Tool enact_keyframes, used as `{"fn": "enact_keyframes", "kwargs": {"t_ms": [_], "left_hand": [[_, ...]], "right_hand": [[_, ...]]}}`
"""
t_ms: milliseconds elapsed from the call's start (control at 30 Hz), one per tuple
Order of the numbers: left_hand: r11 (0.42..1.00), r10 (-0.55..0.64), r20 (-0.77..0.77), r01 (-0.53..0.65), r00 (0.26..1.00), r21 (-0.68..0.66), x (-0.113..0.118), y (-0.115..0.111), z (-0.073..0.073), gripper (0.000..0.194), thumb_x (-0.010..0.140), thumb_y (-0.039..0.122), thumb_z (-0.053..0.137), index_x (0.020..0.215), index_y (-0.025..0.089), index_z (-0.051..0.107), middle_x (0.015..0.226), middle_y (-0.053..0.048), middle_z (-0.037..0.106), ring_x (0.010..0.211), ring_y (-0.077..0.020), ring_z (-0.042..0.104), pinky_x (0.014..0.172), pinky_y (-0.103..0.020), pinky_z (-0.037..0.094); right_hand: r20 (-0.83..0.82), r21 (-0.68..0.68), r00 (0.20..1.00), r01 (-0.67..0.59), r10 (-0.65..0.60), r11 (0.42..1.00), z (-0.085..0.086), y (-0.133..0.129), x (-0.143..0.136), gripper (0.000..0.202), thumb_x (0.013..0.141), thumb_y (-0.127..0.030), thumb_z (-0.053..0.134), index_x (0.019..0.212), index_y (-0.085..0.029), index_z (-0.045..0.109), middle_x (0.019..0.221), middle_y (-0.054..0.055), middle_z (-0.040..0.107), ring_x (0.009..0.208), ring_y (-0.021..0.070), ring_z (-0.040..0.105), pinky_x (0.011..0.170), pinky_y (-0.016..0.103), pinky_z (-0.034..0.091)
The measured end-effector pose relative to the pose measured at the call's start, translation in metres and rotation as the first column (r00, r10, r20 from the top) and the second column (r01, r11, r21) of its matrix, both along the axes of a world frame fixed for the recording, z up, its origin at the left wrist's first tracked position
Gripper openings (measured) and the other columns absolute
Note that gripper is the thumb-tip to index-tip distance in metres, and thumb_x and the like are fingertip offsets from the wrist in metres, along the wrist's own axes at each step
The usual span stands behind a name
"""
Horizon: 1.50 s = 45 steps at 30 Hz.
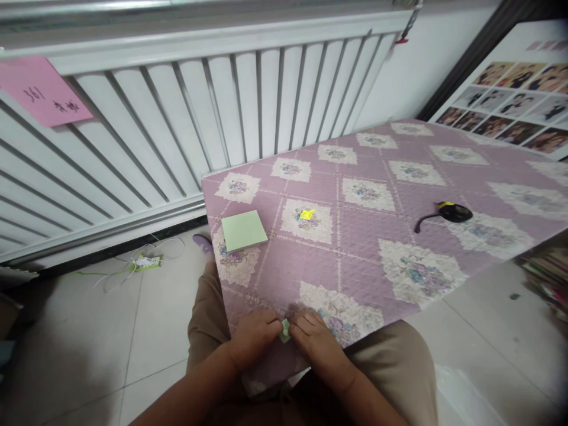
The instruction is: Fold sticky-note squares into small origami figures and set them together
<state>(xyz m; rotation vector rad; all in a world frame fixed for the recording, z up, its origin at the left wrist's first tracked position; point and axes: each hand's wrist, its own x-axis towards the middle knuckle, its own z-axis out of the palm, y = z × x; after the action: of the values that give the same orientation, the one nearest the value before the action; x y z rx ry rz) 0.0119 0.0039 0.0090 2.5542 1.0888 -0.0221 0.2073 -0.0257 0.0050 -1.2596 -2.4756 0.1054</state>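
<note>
Your left hand [255, 336] and right hand [316, 338] meet low over the near edge of the patterned cloth [306, 260], each pinching one side of a small green paper [285, 331]. You appear to be folding or shaping it; blur around your right fingertips hides the exact crease. A piece this small seems to call for light, even fingertip pressure from both sides. Beyond your left hand lies a green pad [244, 231]; straight ahead of both, a small yellow paper piece [307, 215]; farther out past your right, a black object [457, 213]. Far left of your hands, a pink note [44, 94] reads "361", with handwritten characters too unclear to read. No brand is legible.
</note>
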Motion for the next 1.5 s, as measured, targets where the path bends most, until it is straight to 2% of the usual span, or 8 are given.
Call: {"fn": "enact_keyframes", "kwargs": {"t_ms": [133,333,533,733,967,1200,1367,1500], "left_hand": [[0.997,-0.062,0.015,0.061,0.998,0.049,-0.003,-0.002,0.001,0.024,0.097,0.024,0.040,0.088,0.021,0.062,0.090,-0.005,0.060,0.079,-0.0194,0.053,0.064,-0.030,0.039],[0.994,-0.097,0.031,0.095,0.995,0.053,-0.005,-0.003,0.004,0.024,0.097,0.022,0.040,0.088,0.020,0.063,0.089,-0.004,0.059,0.080,-0.0188,0.053,0.066,-0.029,0.039],[0.992,-0.115,0.032,0.113,0.993,0.061,-0.006,-0.004,0.003,0.021,0.096,0.022,0.042,0.088,0.019,0.062,0.089,-0.003,0.059,0.079,-0.0177,0.052,0.067,-0.028,0.039],[0.977,-0.159,0.015,0.155,0.987,0.146,-0.006,-0.005,0.002,0.023,0.097,0.023,0.041,0.085,0.018,0.061,0.087,-0.003,0.059,0.076,-0.0173,0.053,0.063,-0.027,0.039],[0.982,-0.101,0.003,0.099,0.995,0.163,-0.005,-0.009,0.002,0.022,0.097,0.024,0.042,0.087,0.019,0.061,0.091,-0.002,0.061,0.079,-0.0173,0.055,0.065,-0.027,0.042],[0.990,-0.088,-0.053,0.093,0.995,0.102,-0.003,-0.012,0.013,0.019,0.096,0.022,0.044,0.091,0.019,0.061,0.092,-0.004,0.061,0.080,-0.0197,0.055,0.067,-0.030,0.045],[0.991,-0.030,-0.043,0.035,0.999,0.130,0.001,-0.028,0.015,0.015,0.093,0.020,0.048,0.102,0.017,0.059,0.099,-0.008,0.060,0.085,-0.0222,0.055,0.075,-0.035,0.047],[0.984,0.005,-0.008,-0.004,1.000,0.179,0.004,-0.044,0.006,0.033,0.094,0.022,0.045,0.127,0.018,0.048,0.110,-0.009,0.059,0.095,-0.0234,0.055,0.086,-0.037,0.045]], "right_hand": [[0.014,0.011,0.999,-0.034,0.034,0.999,0.003,-0.001,0.002,0.014,0.090,-0.018,0.054,0.078,-0.020,0.059,0.076,0.000,0.057,0.074,0.0155,0.049,0.075,0.031,0.038],[0.023,0.023,0.999,-0.045,0.044,0.999,0.003,-0.003,0.002,0.012,0.090,-0.019,0.054,0.080,-0.019,0.061,0.079,0.001,0.060,0.078,0.0168,0.052,0.078,0.032,0.041],[0.007,0.042,1.000,-0.021,0.021,0.999,0.004,-0.012,0.003,0.013,0.092,-0.019,0.050,0.088,-0.020,0.063,0.080,0.001,0.062,0.078,0.0166,0.054,0.088,0.037,0.041],[-0.042,0.084,0.999,0.016,-0.012,0.996,0.000,-0.019,0.003,0.017,0.093,-0.018,0.047,0.096,-0.020,0.064,0.090,0.003,0.065,0.088,0.0179,0.057,0.094,0.038,0.039],[-0.036,0.137,0.998,0.065,-0.060,0.988,-0.005,-0.026,0.000,0.020,0.093,-0.019,0.046,0.098,-0.020,0.065,0.094,0.005,0.067,0.094,0.0199,0.057,0.095,0.040,0.038],[0.058,0.091,0.997,0.050,-0.055,0.995,-0.003,-0.027,-0.003,0.016,0.090,-0.017,0.051,0.098,-0.020,0.065,0.091,0.004,0.067,0.092,0.0201,0.057,0.093,0.039,0.038],[0.104,0.103,0.992,0.061,-0.071,0.993,-0.001,-0.029,-0.006,0.018,0.090,-0.018,0.050,0.101,-0.019,0.064,0.093,0.005,0.067,0.094,0.0217,0.057,0.092,0.042,0.036],[0.075,0.139,0.993,0.076,-0.087,0.987,-0.003,-0.032,-0.007,0.021,0.091,-0.016,0.046,0.103,-0.018,0.063,0.094,0.005,0.067,0.097,0.0219,0.057,0.095,0.044,0.033]]}}
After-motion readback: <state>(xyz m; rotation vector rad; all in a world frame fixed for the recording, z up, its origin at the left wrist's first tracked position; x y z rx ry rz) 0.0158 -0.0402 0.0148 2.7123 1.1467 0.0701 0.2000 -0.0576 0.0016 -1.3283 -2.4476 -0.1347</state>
